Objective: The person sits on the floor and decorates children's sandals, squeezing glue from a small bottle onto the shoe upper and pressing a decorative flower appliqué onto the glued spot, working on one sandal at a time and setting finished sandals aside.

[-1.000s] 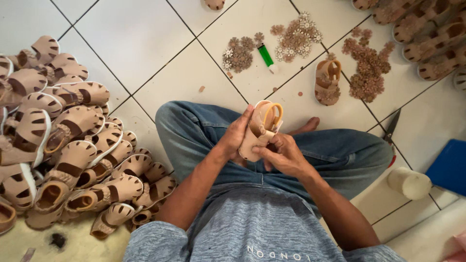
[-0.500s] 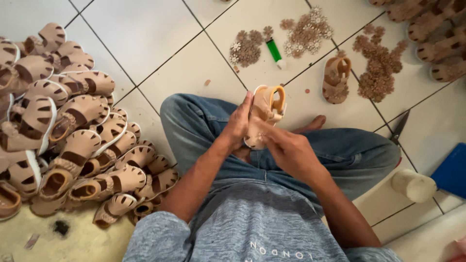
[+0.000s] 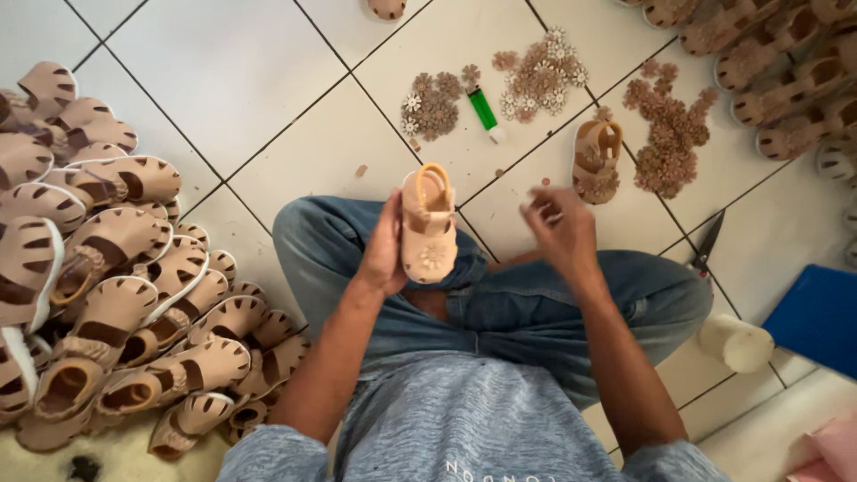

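White tiled floor point(image 3: 232, 107), dark grout lines, seated person with crossed legs in blue jeans.

Large heap of small tan sandals with cut-out uppers point(image 3: 98, 268), on the floor to the person's left.

Second row of like tan sandals point(image 3: 768, 71), upper right corner.

Blue flat board point(image 3: 817, 317), right edge; beside it a white cylindrical roll point(image 3: 736, 344) by the right knee.

Left hand point(image 3: 386, 254): closed around one small tan sandal with a flower trim on the toe point(image 3: 428, 228), held upright above the lap, sole toward the palm.

Right hand point(image 3: 562, 232): raised near the held sandal, apart from it, fingers bent; whether it pinches anything, cannot tell.

Single tan sandal point(image 3: 596, 161) lying on the floor ahead.

Three piles of small flower trims: brown point(image 3: 665, 134), pale point(image 3: 540, 85), mixed point(image 3: 433, 107).

Black scissors point(image 3: 707, 243) by the right knee.

Green lighter point(image 3: 485, 112), between two piles.
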